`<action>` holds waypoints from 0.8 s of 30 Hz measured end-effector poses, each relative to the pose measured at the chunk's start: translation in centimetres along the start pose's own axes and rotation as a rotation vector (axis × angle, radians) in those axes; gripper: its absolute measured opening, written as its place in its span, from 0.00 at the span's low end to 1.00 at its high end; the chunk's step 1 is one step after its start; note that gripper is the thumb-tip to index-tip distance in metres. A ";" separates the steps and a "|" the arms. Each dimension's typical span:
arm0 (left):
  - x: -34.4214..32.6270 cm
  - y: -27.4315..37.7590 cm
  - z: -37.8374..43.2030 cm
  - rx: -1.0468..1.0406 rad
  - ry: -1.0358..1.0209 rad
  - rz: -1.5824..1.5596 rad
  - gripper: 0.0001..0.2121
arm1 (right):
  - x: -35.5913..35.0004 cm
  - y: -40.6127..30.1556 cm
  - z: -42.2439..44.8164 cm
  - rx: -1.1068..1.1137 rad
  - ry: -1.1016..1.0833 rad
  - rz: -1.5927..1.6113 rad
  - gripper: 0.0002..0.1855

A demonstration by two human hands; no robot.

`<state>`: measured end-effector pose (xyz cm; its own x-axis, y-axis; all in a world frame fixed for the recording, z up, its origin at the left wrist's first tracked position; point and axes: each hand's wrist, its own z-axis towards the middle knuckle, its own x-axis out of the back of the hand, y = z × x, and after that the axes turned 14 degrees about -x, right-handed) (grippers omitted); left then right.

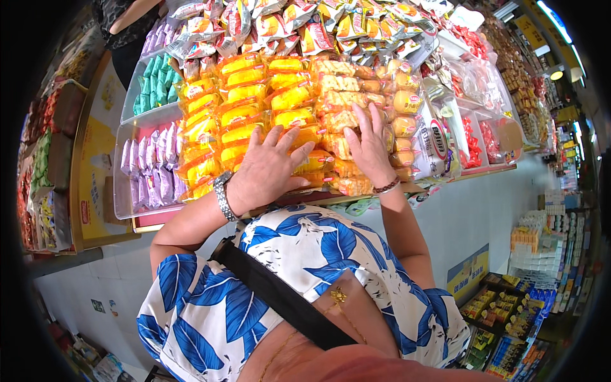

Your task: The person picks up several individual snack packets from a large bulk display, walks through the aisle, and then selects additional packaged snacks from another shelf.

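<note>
Spread across the rows of yellow wrapped cakes (242, 98) is my left hand (265, 169), palm down with its fingers apart. It rests on the packs nearest me and grips none of them. My right hand (372, 153) lies on the clear-wrapped pale pastries (337, 100), fingertips pointing away from me and thumb apart. Just right of it runs a column of round brown wrapped cakes (406, 101). Both palms hide some packs beneath them.
Lilac packets (152, 160) and green packets (153, 86) fill clear plastic bins at the left. Orange-and-white snack bags (315, 36) are heaped behind the cakes. Red-wrapped sweets (471, 143) sit in bins at the right. A person (126, 28) stands at the far left.
</note>
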<state>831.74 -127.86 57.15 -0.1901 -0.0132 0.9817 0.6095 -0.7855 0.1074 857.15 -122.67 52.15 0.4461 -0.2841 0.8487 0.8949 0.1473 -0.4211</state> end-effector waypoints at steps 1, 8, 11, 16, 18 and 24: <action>0.1 -0.3 0.0 0.006 -0.004 0.001 0.32 | 0.6 -0.1 0.2 -0.003 -0.070 0.063 0.30; 1.1 -2.1 0.3 -0.092 -0.049 -0.059 0.30 | 4.5 -1.3 8.7 0.166 0.025 -0.029 0.30; 1.9 -3.1 1.0 -0.122 -0.025 -0.046 0.29 | 4.1 -2.4 13.4 0.159 0.063 -0.111 0.29; 3.5 -6.6 5.2 -0.135 0.195 0.102 0.28 | 2.0 -3.3 18.7 0.286 0.162 -0.195 0.29; 3.5 -8.4 8.4 -0.116 0.365 0.260 0.30 | 1.5 -3.6 19.5 0.353 0.170 -0.256 0.29; -0.1 -14.8 15.5 0.099 0.422 0.439 0.40 | -0.2 -4.5 21.5 0.421 0.183 -0.262 0.32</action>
<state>834.67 -106.63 57.94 -0.1810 -0.5824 0.7925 0.7648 -0.5900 -0.2589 852.91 -102.85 60.73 0.2350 -0.5180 0.8225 0.9139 0.4058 -0.0056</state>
